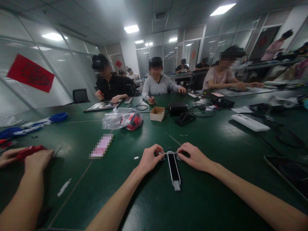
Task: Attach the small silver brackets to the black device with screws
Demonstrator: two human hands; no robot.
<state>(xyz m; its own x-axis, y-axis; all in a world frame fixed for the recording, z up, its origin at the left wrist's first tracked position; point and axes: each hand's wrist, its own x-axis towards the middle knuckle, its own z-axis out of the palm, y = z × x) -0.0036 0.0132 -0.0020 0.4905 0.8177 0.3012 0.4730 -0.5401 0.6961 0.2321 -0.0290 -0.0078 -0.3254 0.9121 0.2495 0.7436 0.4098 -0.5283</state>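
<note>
A slim black strip-shaped device (173,168) with a white frame lies lengthwise on the green table in front of me. A pale grey tab (177,186) sticks out of its near end. At its far end, small metal parts jut out to both sides. My left hand (151,157) pinches the metal part on the left between thumb and fingers. On the opposite side, my right hand (193,156) is closed on the right-hand metal part. Fingertips cover much of both parts, so their exact kind cannot be made out.
At my left, a co-worker's hands (38,160) hold a red object (31,152). Ahead are a plastic bag (115,119), a small cream box (157,114) and a black stand (185,119). A white device (250,123), cables and a dark tablet-like object (288,171) lie rightward. People sit opposite.
</note>
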